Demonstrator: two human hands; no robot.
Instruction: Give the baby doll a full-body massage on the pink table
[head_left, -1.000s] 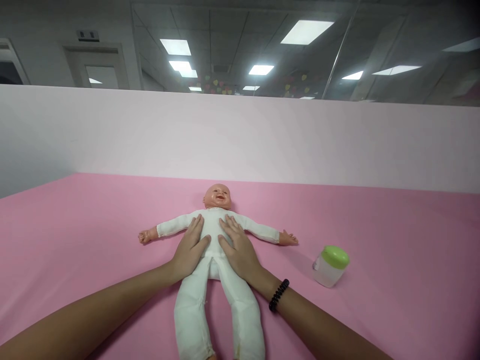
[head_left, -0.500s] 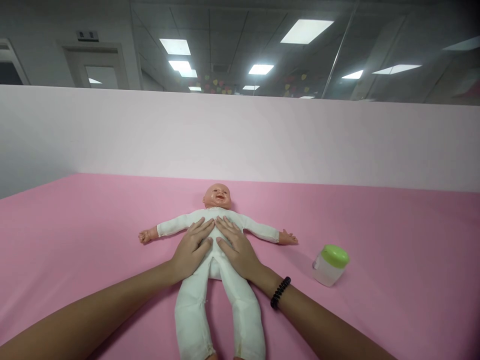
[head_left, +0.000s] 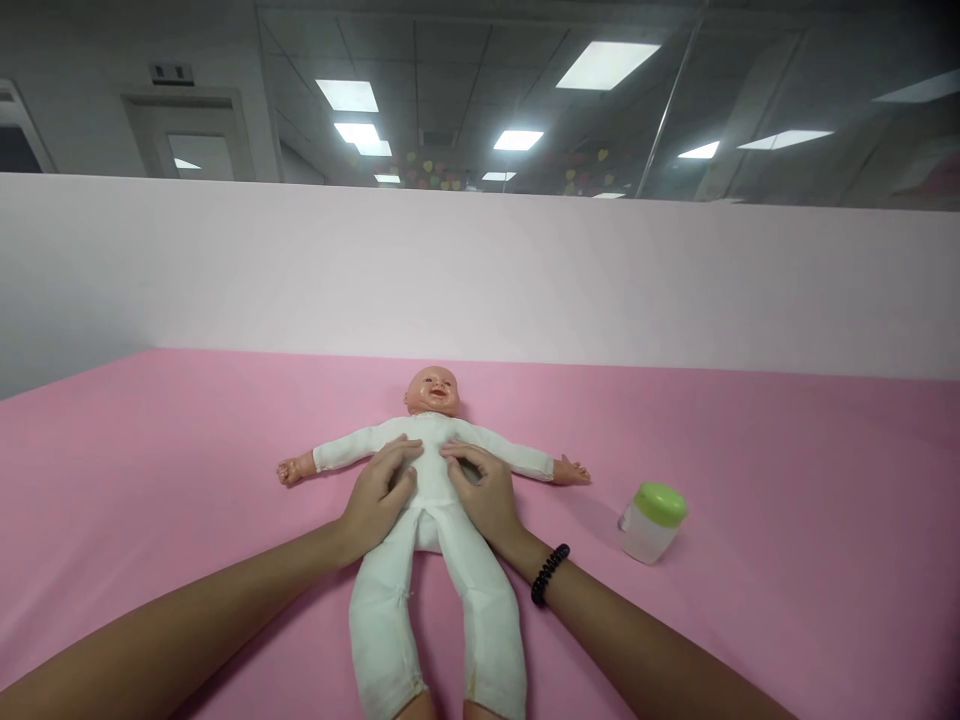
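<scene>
A baby doll [head_left: 433,470] with a white cloth body lies on its back on a pink surface [head_left: 187,450], its arms spread and its head away from me. My left hand [head_left: 381,492] rests against the left side of its torso, fingers bent and thumb apart. On the right side of the torso lies my right hand [head_left: 486,492], its fingers curved toward the chest with a gap between thumb and fingers. Neither hand grips anything. A black coiled band [head_left: 550,575] circles my right wrist.
To the right of the doll stands a translucent container [head_left: 646,535] with a green lid [head_left: 661,504]. A white padded wall [head_left: 480,275] runs along the back of the pink surface, with glass panels above it.
Both hands have drawn apart from the middle of the doll's chest toward its sides. The fingers, flatter before, are now more bent. The view has shifted slightly.
</scene>
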